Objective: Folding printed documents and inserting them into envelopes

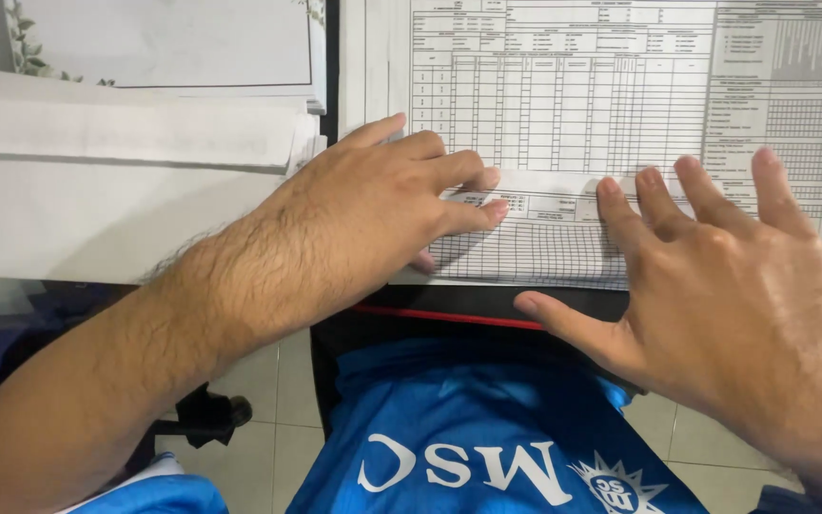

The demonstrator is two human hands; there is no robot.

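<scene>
Head view: the printed form sheet (573,105) lies flat on a dark desk with a red front edge (449,316), near edge folded up. Left hand (373,219) presses flat on that fold, fingers together, gripping nothing. Right hand (725,286) spreads wide, fingertips on the paper. A stack of white papers (126,133) sits to the left; pale floor tiles (268,381) below.
</scene>
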